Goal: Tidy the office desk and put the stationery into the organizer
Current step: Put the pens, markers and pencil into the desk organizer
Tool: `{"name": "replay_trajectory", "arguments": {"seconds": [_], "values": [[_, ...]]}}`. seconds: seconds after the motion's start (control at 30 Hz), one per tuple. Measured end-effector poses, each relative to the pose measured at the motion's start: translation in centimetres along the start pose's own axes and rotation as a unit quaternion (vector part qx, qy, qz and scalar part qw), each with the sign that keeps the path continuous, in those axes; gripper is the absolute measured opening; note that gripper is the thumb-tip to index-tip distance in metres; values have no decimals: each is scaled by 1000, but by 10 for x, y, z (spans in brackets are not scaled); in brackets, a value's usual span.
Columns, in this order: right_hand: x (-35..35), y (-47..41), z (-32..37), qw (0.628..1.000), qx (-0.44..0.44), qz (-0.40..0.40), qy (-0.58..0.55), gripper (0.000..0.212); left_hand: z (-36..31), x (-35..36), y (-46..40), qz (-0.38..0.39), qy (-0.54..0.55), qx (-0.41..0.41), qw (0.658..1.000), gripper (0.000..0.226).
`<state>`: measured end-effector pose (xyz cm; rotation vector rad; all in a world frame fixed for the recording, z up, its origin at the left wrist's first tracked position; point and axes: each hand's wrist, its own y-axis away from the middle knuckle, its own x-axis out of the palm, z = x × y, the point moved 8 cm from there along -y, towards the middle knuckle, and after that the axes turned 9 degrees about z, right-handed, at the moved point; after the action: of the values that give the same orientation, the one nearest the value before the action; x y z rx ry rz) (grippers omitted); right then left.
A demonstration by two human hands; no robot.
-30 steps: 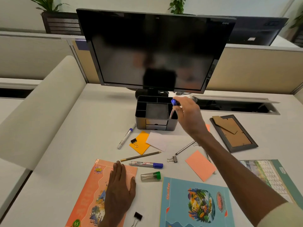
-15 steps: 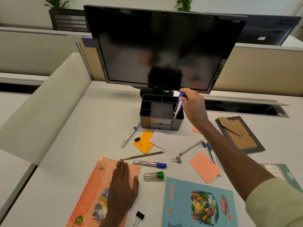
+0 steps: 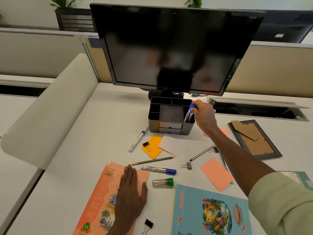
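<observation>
blue-capped white marker (image 3: 189, 114): stands nearly upright, cap uppermost, lower end inside the right-hand slot of the black plastic desk organizer (image 3: 171, 128) below the monitor. my right hand (image 3: 204, 115) is beside the organizer's right wall, fingers curled, pinching the cap. long axis runs down and slightly leftward from my fingertips into the slot, so release looks imminent. my left hand (image 3: 130, 195) rests flat, fingers straight, on the orange notebook (image 3: 101, 197), nearer the second blue-capped marker (image 3: 159, 169) lying crosswise on the desk.
</observation>
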<state>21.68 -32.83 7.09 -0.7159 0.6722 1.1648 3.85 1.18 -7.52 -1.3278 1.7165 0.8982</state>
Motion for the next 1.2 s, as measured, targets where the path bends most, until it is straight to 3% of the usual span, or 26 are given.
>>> {"name": "replay_trajectory", "arguments": {"seconds": [0.43,0.73,0.9,1.2], "values": [[12,-15,-15,992,21,48,117,41,1,2,-1,4,-4,-1,1000,76],[0,12,-36,995,54,26,84,41,0,2,-1,4,1,3,1000,77],[1,41,-69,992,102,67,39,43,-2,-1,0,3,-2,5,1000,77],[-15,89,-109,984,146,66,80,9,-6,-5,2,1,5,0,1000,79]]}}
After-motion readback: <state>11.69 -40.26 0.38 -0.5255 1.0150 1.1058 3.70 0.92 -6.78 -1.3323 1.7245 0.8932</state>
